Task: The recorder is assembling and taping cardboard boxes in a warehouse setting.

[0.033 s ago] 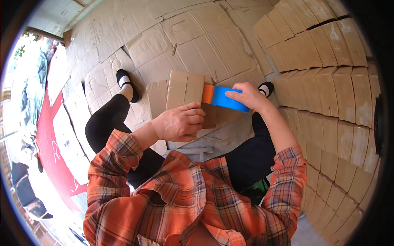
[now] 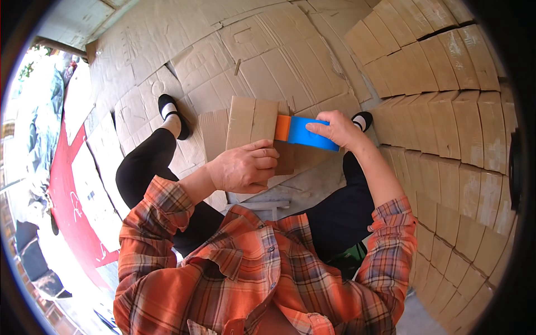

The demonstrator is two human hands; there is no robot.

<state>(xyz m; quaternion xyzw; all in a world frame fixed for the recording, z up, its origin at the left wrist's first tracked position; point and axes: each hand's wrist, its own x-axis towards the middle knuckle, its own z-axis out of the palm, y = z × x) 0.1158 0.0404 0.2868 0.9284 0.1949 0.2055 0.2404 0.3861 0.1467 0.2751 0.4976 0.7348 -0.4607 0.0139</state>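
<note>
A small brown cardboard box [image 2: 244, 120] is in front of me, between my legs. My left hand [image 2: 244, 168] is closed at its near right edge, with the fingers curled and the fingertips against the cardboard. Part of the grip is hidden under the hand. My right hand [image 2: 336, 129] is wrapped round a blue tape dispenser [image 2: 304, 134], thumb on top. The dispenser's orange front end [image 2: 283, 128] meets the right side of the box. Whether tape runs between them cannot be seen.
Stacks of brown cardboard boxes [image 2: 435, 123] rise along the right. Flattened cardboard sheets [image 2: 262, 50] cover the floor ahead. A red sheet [image 2: 70, 184] lies at the left. My feet in black shoes stand either side of the box, the left shoe [image 2: 174, 116] further out.
</note>
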